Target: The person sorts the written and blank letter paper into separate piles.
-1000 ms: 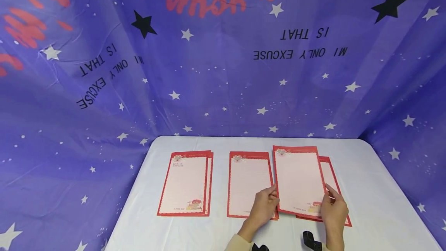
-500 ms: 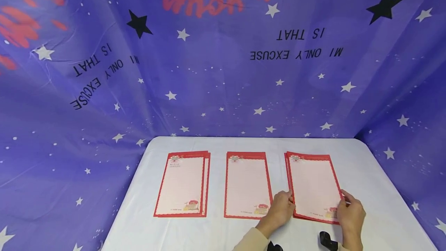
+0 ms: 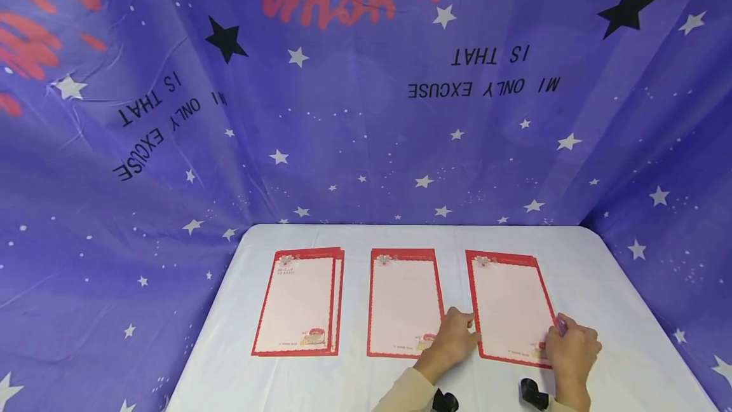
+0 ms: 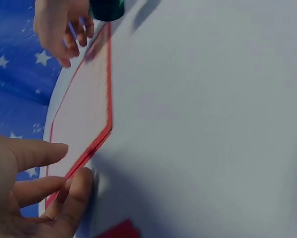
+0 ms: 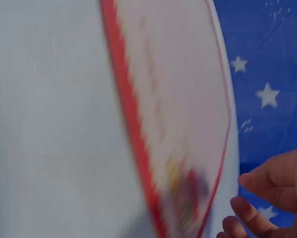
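Observation:
A red-bordered sheet of letter paper (image 3: 509,304) lies at the right of the table, stacked closely over another whose red edge peeks out. My left hand (image 3: 452,339) is at its left edge; in the left wrist view the thumb (image 4: 41,152) stays apart above the paper while the other fingertips (image 4: 81,183) are right at the edge. By the lower right corner is my right hand (image 3: 574,351), its fingers (image 5: 247,213) loosely bent with a gap between thumb and forefinger. They grip nothing in the right wrist view.
Two similar paper piles lie to the left: a middle pile (image 3: 403,304) and a left pile (image 3: 297,304), its sheets slightly offset. The white table (image 3: 354,380) backs onto a purple star-printed cloth (image 3: 366,113). Black wrist mounts (image 3: 534,394) sit near both wrists.
The sheet held between both hands a second ago moved right and down onto the right pile. Since then its edges have come closer into line with the sheet beneath, and the hands have loosened.

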`<action>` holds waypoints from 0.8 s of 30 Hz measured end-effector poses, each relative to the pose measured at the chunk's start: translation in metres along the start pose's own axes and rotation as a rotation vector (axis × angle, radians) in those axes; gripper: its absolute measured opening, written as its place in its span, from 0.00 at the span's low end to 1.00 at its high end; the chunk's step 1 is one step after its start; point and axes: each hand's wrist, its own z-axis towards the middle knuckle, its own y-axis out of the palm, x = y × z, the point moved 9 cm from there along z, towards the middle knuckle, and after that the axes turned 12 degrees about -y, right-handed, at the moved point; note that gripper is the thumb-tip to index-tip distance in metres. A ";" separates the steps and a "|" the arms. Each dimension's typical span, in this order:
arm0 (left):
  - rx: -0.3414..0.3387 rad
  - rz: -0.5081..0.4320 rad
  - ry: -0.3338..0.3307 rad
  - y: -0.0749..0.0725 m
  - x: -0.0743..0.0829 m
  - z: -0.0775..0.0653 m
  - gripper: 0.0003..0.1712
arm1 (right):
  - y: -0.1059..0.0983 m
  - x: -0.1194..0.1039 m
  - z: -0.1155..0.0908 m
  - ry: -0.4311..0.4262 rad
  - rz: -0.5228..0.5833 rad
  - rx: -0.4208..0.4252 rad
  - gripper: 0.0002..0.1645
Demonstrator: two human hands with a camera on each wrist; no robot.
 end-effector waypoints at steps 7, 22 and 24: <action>0.164 -0.117 0.053 -0.060 -0.026 -0.006 0.13 | 0.021 -0.061 -0.017 -0.165 0.117 -0.024 0.17; 0.390 -0.286 -0.241 -0.167 -0.120 -0.039 0.19 | 0.121 -0.126 -0.074 -0.075 0.237 -0.423 0.24; 0.340 -0.303 -0.259 -0.169 -0.126 -0.040 0.22 | 0.122 -0.128 -0.075 -0.072 0.240 -0.422 0.25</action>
